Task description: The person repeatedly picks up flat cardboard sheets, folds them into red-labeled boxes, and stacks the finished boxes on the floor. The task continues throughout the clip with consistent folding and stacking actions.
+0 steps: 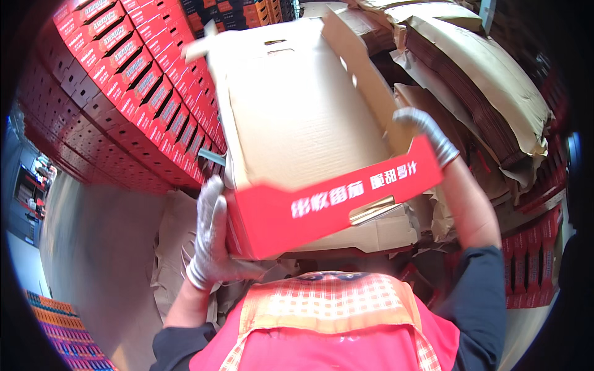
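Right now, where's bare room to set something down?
Grey floor at left, bordered by the red box stack, multicoloured stack and crumpled brown paper. Also the bare bottom of the held open box, inside its walls. Crowded: the right, with paper-wrapped bundles and more red boxes.

The grey floor (105,247) extends at 8 o'clock, with a multicoloured carton stack (71,334) beyond it toward the rim. A high wall of stacked red cartons (127,62) occupies 10 o'clock; dark-and-orange stock (232,13) stands at 11. Brown paper-wrapped bundles (489,80) lie at 2 o'clock. A red stack (532,266) is located at 4.
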Demonstrator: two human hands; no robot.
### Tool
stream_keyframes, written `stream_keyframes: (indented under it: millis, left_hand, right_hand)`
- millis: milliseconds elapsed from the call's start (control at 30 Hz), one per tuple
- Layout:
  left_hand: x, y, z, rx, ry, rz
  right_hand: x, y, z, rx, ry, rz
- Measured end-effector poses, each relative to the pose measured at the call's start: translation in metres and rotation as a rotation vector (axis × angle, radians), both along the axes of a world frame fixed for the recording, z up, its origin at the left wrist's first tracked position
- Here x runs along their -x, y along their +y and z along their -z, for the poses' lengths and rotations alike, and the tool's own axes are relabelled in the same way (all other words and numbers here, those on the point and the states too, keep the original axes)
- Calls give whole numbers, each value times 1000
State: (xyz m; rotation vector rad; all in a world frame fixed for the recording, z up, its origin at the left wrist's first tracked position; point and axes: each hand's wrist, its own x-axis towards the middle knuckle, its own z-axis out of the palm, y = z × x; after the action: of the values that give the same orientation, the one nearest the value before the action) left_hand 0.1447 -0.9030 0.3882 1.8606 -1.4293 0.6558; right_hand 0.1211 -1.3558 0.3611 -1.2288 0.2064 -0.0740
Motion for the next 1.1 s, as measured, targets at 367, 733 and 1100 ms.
stream_keyframes:
  millis: [367,733,1100]
  left_hand:
    - [-20,-190,-31,225,-91,183]
    - [-2,-226,16,486,227,79]
    - [1,-226,24,278,727,215]
  right_hand:
    - [10,-13,-18,633,-689,549]
    - [19,99,-143,1046,80,-150]
    - [-13,101,-153,991,171,-350]
